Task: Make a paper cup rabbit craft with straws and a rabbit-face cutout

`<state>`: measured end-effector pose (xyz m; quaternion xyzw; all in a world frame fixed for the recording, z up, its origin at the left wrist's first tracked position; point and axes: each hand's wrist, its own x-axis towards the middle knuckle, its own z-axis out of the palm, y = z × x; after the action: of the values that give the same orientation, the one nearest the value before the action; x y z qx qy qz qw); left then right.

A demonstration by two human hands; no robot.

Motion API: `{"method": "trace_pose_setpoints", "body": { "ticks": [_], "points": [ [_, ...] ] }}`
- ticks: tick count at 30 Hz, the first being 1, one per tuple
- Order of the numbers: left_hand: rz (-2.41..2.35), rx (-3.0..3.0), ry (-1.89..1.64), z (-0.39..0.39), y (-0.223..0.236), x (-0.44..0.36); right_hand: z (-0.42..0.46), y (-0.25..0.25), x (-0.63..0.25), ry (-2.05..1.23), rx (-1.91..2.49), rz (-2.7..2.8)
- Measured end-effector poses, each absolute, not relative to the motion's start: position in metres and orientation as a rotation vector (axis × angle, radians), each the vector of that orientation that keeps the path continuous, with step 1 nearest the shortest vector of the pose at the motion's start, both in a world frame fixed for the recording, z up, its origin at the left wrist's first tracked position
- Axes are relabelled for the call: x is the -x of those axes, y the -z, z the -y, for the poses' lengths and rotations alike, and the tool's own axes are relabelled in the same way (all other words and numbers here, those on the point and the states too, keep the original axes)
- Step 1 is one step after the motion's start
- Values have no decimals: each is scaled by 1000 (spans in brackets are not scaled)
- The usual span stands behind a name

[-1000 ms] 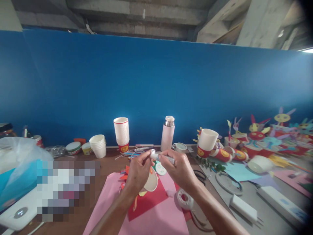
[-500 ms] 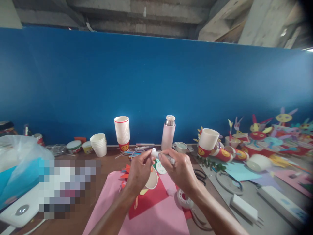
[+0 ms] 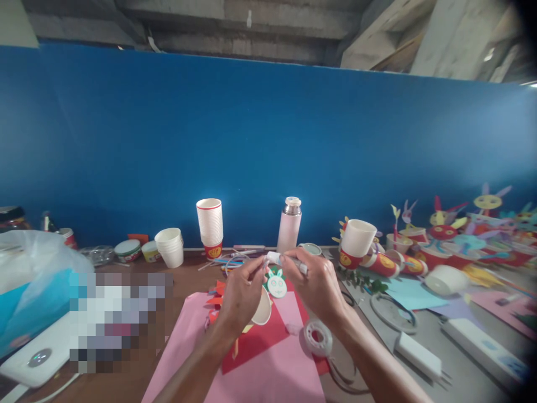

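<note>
My right hand (image 3: 312, 274) is closed around a small white tube (image 3: 274, 258), its narrow end pointing left. Close to that end, my left hand (image 3: 243, 288) pinches with thumb and forefinger; a tiny whitish bit shows at the fingertips, too small to name. Below the hands lies a round white rabbit face (image 3: 277, 285) with drawn eyes and ears on green paper. A paper cup (image 3: 262, 309) rests on its side, partly behind my left hand. Red paper (image 3: 251, 350) and a pink sheet (image 3: 268, 386) are spread underneath.
A roll of tape (image 3: 318, 338) lies by my right wrist. Behind stand stacked paper cups (image 3: 209, 224) and a pink thermos (image 3: 289, 226). At right are finished cup figures (image 3: 444, 232), a white charger (image 3: 419, 355) and a power strip (image 3: 482, 350). A plastic bag (image 3: 42, 263) sits left.
The tube in my right hand has shifted slightly right, and my left fingertips now sit a little off its end. The rabbit face shows more fully between my hands.
</note>
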<state>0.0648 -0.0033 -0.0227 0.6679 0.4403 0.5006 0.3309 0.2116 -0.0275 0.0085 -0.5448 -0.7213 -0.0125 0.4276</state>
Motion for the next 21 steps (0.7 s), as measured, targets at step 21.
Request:
{"method": "trace_pose_setpoints", "body": {
  "ticks": [21],
  "points": [
    [-998,-1568,-1291,7,16,-66,22,0,-209,196,1451,1878]
  ]
}}
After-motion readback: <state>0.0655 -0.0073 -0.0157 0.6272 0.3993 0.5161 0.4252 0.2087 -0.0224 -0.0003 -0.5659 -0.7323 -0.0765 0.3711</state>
